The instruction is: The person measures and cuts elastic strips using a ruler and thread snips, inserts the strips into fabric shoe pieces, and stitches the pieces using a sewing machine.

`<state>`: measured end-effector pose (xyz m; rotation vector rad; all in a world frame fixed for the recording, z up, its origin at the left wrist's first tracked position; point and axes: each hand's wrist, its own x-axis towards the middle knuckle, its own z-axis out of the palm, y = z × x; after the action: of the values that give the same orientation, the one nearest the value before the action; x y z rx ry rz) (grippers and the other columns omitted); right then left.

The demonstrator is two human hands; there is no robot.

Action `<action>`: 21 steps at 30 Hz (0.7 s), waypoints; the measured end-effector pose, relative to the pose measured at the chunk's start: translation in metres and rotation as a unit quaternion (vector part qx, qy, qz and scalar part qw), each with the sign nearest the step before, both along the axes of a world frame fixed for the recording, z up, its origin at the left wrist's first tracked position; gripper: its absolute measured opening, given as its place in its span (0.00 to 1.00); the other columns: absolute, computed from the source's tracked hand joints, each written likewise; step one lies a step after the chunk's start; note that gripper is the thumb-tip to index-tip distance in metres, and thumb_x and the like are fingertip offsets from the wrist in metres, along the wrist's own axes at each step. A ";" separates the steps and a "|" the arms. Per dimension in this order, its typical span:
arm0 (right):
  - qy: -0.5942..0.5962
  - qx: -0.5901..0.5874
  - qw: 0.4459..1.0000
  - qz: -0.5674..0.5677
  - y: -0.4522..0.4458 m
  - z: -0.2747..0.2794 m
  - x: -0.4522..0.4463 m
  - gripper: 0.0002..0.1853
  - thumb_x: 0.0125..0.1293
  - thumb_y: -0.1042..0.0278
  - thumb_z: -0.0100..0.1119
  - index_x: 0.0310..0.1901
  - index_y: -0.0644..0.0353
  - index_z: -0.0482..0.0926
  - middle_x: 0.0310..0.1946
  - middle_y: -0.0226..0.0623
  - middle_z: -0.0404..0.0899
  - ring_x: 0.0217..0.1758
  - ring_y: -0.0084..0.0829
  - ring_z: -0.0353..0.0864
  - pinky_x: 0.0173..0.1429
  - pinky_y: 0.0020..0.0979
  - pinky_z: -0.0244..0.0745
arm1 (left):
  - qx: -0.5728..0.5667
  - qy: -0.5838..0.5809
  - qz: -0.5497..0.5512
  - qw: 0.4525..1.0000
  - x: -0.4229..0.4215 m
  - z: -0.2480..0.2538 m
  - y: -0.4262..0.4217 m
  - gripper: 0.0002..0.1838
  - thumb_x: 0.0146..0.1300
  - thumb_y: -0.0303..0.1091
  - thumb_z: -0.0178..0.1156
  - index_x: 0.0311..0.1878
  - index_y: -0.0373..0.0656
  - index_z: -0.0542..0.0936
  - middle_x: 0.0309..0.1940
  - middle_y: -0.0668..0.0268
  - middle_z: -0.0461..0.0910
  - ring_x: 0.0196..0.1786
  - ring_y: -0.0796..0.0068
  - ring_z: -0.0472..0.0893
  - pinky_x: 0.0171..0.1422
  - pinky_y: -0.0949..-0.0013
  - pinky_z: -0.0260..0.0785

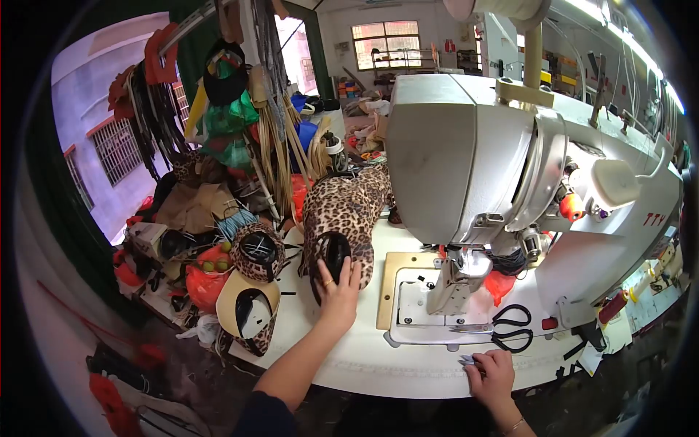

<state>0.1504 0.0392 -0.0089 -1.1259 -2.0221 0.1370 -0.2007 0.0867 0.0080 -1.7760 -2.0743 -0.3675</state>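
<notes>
A long nested stack of leopard-print caps lies on the white sewing table. My left hand rests on its near end, fingers stretched and spread beside the dark opening of the nearest cap. Whether the thumb hooks under an edge is hidden. By the table's front edge, my right hand is closed around small thread snips, with only their metal tips showing. Just beyond it, black-handled scissors lie across the machine's bed plate. Left of the stack sit a leopard-print cap and a tan-brimmed cap.
A large grey-white sewing machine stands over the table's right side, its presser area close above the plate. Heaped materials and a red bag crowd the left. Strips hang behind. Black scraps lie at right.
</notes>
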 end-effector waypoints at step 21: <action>0.037 -0.069 0.997 0.010 0.002 0.004 0.007 0.14 0.41 0.69 0.67 0.34 0.55 0.80 0.28 0.35 0.73 0.34 0.37 0.74 0.37 0.35 0.71 | 0.324 -0.124 0.114 0.931 -0.083 0.014 -0.222 0.10 0.61 0.32 0.56 0.41 0.36 0.77 0.36 0.62 0.78 0.42 0.65 0.77 0.48 0.63 0.69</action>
<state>0.1579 0.0416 -0.0048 -1.1676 -1.9826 0.3290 -0.2837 -0.1358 0.0219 -1.1269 -1.9613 -1.1053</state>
